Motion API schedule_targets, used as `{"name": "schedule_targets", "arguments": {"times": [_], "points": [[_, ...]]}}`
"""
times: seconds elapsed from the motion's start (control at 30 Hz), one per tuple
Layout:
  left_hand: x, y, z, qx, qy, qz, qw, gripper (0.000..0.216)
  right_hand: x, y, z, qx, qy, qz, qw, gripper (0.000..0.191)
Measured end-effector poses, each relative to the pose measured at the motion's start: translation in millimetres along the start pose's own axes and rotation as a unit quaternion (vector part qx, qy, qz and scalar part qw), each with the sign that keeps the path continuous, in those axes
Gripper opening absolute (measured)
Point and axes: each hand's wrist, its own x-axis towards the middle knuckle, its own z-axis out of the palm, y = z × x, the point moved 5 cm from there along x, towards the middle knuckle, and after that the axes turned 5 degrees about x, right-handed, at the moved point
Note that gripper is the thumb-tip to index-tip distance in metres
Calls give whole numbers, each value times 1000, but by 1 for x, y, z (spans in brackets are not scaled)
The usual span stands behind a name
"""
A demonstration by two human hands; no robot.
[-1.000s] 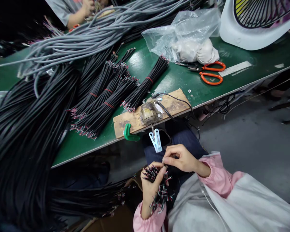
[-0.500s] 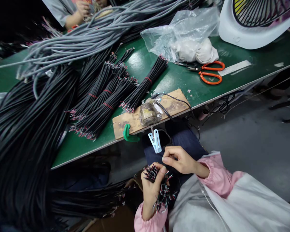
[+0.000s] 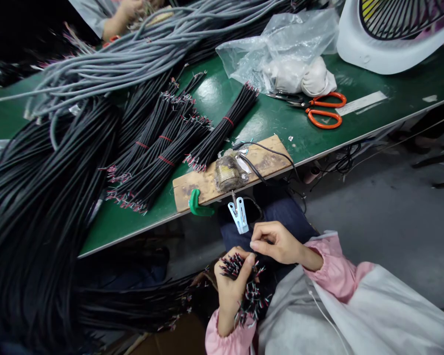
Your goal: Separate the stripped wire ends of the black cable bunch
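Observation:
My left hand (image 3: 230, 288) is wrapped round a bunch of short black cables (image 3: 249, 291) with stripped coloured wire ends, held over my lap. My right hand (image 3: 277, 242) pinches at the top of that bunch, fingers pressed together on a wire end too small to make out. Just above both hands a light blue clip (image 3: 239, 215) hangs from the edge of a wooden board (image 3: 270, 158) that carries a brownish lump (image 3: 228, 172) and a black lead. A green clamp (image 3: 198, 204) fixes the board to the green table (image 3: 281, 123).
Banded bundles of black cables (image 3: 163, 143) lie left of the board, with large heaps of black (image 3: 33, 212) and grey cables (image 3: 133, 54) beyond. Orange scissors (image 3: 321, 109), a plastic bag (image 3: 284, 54) and a white fan (image 3: 395, 34) sit at the back right. Another person's arm (image 3: 114, 19) shows at top left.
My right hand has shifted slightly at the top of the bunch, its fingers still pinched. My left hand keeps its grip and has barely moved.

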Motion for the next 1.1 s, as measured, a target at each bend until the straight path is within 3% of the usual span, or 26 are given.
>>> {"name": "schedule_targets", "arguments": {"times": [0.13, 0.3, 0.47, 0.6, 0.67, 0.83, 1.0, 1.1], "points": [[-1, 5, -1, 54, -3, 12, 998, 22, -1, -7, 1, -77, 2, -34, 996, 18], [-3, 21, 6, 121, 1, 71, 990, 22, -3, -11, 5, -111, 35, -40, 992, 28], [-4, 21, 8, 118, 14, 83, 989, 22, 3, -4, 5, 23, 56, 28, 998, 42], [-2, 14, 1, 56, 41, 54, 996, 23, 6, -7, 5, 88, 22, 37, 995, 40], [-1, 16, 2, 52, 49, 59, 996, 23, 5, -13, 4, 42, 24, 9, 999, 34], [-3, 35, 10, 94, 125, 117, 981, 17, 0, -29, 3, -145, 113, -94, 978, 22], [-6, 43, 15, 86, 170, 131, 973, 18, -4, -34, 8, -199, 160, -153, 955, 23], [-6, 40, 12, 64, 161, 102, 980, 18, -5, -35, 7, -203, 136, -171, 955, 20]]}}
